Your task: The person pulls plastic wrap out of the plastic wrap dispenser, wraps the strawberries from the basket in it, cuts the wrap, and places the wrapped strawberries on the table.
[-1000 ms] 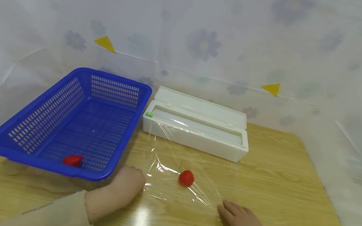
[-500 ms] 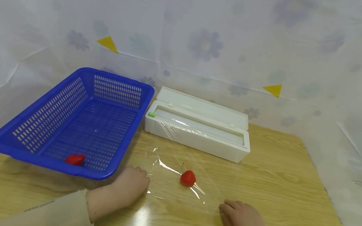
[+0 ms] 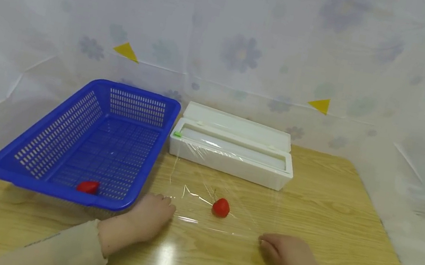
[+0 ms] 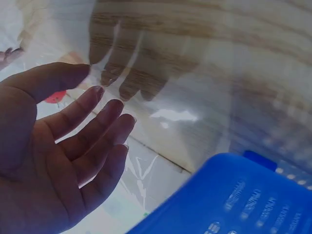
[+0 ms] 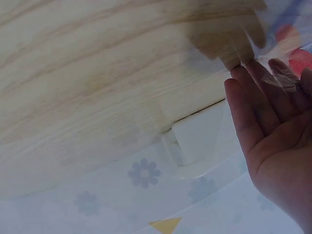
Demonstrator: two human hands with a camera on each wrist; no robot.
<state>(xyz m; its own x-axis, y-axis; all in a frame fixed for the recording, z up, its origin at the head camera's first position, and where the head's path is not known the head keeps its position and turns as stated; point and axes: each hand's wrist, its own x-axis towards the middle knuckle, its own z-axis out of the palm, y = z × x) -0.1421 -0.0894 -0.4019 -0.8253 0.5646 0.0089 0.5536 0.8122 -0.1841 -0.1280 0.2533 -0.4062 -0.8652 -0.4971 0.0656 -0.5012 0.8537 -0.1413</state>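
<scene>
A sheet of clear cling film stretches from its white dispenser box toward me over the wooden table. At its near right corner, my right hand pinches the film between thumb and fingers; crumpled film shows at those fingertips in the right wrist view. My left hand lies at the near left corner. The left wrist view shows its fingers loosely bent, tips down at the table, thumb apart from them. A red cherry with a thin stem sits between the hands, within the film's area.
A blue slotted basket stands close beyond the left hand, with a red object in its near end. The dispenser's lid is raised, and a green slider sits on its rail. Flowered curtain surrounds the table.
The right hand's spread fingers have closed onto the film's corner. The film's near edge now runs straighter between both hands. My left hand has barely moved.
</scene>
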